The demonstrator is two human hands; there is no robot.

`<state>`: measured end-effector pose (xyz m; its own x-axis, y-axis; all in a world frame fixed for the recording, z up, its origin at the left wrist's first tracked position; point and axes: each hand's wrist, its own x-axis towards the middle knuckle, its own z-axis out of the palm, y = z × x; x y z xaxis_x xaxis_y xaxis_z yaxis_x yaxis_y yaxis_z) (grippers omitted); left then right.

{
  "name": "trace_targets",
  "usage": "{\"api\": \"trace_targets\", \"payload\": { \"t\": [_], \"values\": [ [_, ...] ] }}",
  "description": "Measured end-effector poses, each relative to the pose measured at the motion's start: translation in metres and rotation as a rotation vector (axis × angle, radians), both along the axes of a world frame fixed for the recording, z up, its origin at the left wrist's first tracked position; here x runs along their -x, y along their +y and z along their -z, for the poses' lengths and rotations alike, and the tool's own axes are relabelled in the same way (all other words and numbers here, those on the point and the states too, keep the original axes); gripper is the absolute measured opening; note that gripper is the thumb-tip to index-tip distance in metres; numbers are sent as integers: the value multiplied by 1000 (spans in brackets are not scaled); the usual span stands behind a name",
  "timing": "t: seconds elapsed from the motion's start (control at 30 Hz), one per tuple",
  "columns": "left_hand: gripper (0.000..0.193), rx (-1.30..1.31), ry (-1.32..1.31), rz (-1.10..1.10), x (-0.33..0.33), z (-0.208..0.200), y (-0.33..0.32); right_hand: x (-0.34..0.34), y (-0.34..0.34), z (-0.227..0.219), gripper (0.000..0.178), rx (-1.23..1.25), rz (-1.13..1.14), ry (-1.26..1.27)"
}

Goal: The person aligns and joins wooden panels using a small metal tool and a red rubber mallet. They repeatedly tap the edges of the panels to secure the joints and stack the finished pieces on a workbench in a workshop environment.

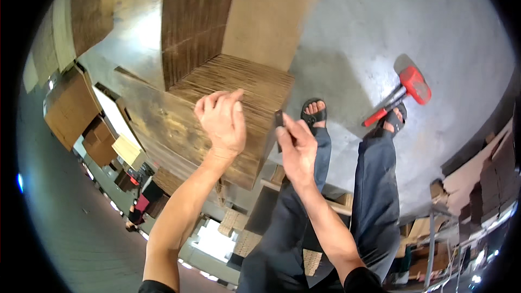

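Note:
My left hand [223, 122] is held over the near part of a brown wooden stack [228, 84] whose top shows many fine parallel lines. Its fingers are loosely bent and apart, with nothing visible in them. To the right of it, just past the stack's right edge, my right hand [300, 151] pinches a thin dark strip [279, 125] between thumb and fingers. The strip stands roughly upright in the picture; the fingers cover part of it, and its material cannot be made out. A taller lined brown block [198, 19] rises at the far side of the stack.
A red-headed mallet [415, 85] with a red grip lies on the grey floor [347, 27] by my sandalled foot [395, 118]. A tan board [266, 16] adjoins the tall block. Cartons [73, 108] stand at left, with a person [140, 206] farther off. Cardboard [483, 179] is piled at right.

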<state>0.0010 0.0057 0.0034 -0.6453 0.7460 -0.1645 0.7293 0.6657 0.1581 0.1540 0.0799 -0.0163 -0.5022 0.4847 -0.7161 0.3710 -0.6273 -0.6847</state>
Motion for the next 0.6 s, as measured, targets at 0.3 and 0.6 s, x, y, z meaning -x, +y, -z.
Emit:
{"api": "trace_targets", "payload": {
  "t": [0.3,0.6],
  "values": [
    [29,-61,-63,-37,0,0,0,-73,-2,-36,30,97,-47,-161],
    [49,-478,-150,-610,-46,-70,5,-137,56,-97,24,-22,-304,-195]
  ]
}}
